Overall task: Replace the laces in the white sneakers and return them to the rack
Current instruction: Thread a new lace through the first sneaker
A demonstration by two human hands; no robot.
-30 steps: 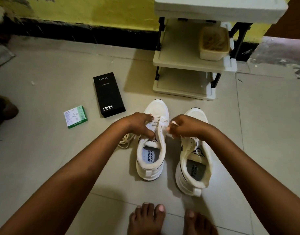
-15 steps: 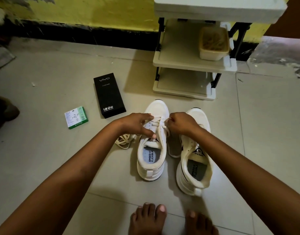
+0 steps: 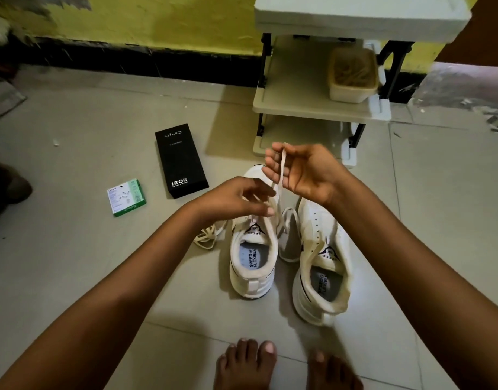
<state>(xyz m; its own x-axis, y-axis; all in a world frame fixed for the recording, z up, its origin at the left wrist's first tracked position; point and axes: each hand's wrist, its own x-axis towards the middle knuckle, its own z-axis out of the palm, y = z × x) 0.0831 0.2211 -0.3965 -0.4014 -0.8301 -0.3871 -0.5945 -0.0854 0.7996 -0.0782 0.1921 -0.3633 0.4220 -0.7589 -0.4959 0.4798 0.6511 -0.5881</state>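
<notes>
Two white sneakers stand side by side on the tiled floor, the left sneaker (image 3: 253, 257) and the right sneaker (image 3: 322, 266), heels towards me. My right hand (image 3: 298, 170) is raised above the toes, palm up, pinching a white lace (image 3: 281, 171) that runs down to the left sneaker's eyelets. My left hand (image 3: 236, 199) hovers over that sneaker's tongue, fingers touching the lace there. A loop of the lace lies between the two sneakers. A loose cream lace (image 3: 207, 237) is heaped on the floor left of the left sneaker.
The cream shoe rack (image 3: 307, 108) stands just beyond the sneakers, a tub (image 3: 352, 76) on its middle shelf. A black phone box (image 3: 180, 160) and a small green box (image 3: 126, 197) lie to the left. My bare feet (image 3: 284, 364) are at the bottom edge.
My right hand has lifted away from the sneaker, pulling the lace up and taut. My left hand stays over the left sneaker's tongue.
</notes>
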